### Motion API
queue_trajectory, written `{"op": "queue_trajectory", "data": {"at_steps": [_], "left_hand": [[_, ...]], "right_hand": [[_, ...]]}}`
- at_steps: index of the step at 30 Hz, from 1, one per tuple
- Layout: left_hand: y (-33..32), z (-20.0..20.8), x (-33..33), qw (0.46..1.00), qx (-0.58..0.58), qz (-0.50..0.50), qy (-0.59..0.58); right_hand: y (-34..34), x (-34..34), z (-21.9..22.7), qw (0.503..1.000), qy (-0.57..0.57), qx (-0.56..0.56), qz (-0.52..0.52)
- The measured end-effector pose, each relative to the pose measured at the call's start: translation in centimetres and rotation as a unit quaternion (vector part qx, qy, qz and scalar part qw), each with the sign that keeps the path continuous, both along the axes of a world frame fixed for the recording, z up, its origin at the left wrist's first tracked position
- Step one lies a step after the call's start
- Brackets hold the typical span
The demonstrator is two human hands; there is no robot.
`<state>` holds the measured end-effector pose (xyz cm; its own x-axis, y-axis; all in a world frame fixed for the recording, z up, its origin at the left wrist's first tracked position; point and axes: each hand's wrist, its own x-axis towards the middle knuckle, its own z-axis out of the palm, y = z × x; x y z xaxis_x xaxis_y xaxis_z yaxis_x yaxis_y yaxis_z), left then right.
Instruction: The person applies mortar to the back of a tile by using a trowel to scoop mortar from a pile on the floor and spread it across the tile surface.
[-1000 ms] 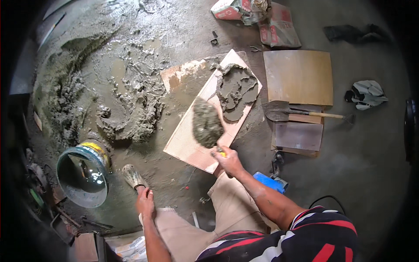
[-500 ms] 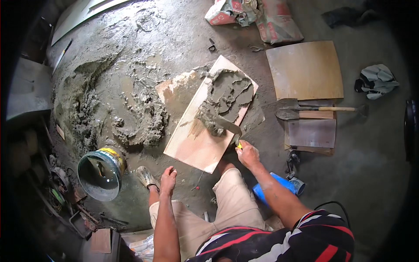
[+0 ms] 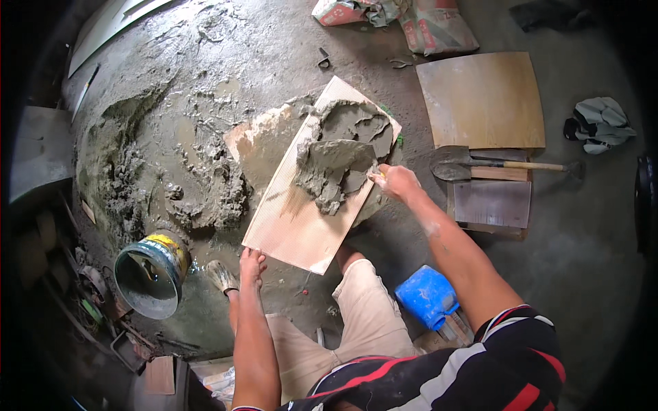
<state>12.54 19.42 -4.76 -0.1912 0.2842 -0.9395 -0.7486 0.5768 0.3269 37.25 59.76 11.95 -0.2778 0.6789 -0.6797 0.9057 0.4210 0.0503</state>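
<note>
Right hand (image 3: 399, 183) holds a trowel (image 3: 348, 152); a shovel (image 3: 458, 163) and blue jug (image 3: 426, 293) lie nearby.

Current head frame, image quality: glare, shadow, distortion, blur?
Head view: glare whitens the wet mortar at upper left. Head view: clutter at lower left sinks into shadow, with black vignetting at both sides. Head view: the brown board has bowed edges, likely fisheye. Head view: no strong blur on the ribbed tile or right hand.

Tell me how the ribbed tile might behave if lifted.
The ribbed tile is probably stiff, judging by its straight edges. It may feel heavier toward its far half, where thick mortar sits.
</note>
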Motion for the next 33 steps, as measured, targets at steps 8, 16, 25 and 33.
{"op": "queue_trajectory", "data": {"at_steps": [8, 16, 25, 33], "left_hand": [[-0.2, 1.2, 0.8, 0.995, -0.100, -0.016, 0.024], [-2.5, 0.4, 0.3, 0.995, -0.097, -0.011, 0.021], [-0.9, 1.2, 1.0, 0.994, -0.103, -0.026, 0.010], [0.6, 0.7, 1.9, 0.997, -0.058, -0.049, 0.004]], "right_hand": [[7.9, -0.1, 0.4, 0.997, -0.029, 0.060, 0.046], [11.8, -0.4, -3.8, 0.997, -0.034, 0.065, 0.028], [11.2, -0.5, -3.5, 0.998, -0.011, 0.021, -0.059], [12.7, 1.0, -5.1, 0.993, 0.039, 0.087, -0.067]]}}
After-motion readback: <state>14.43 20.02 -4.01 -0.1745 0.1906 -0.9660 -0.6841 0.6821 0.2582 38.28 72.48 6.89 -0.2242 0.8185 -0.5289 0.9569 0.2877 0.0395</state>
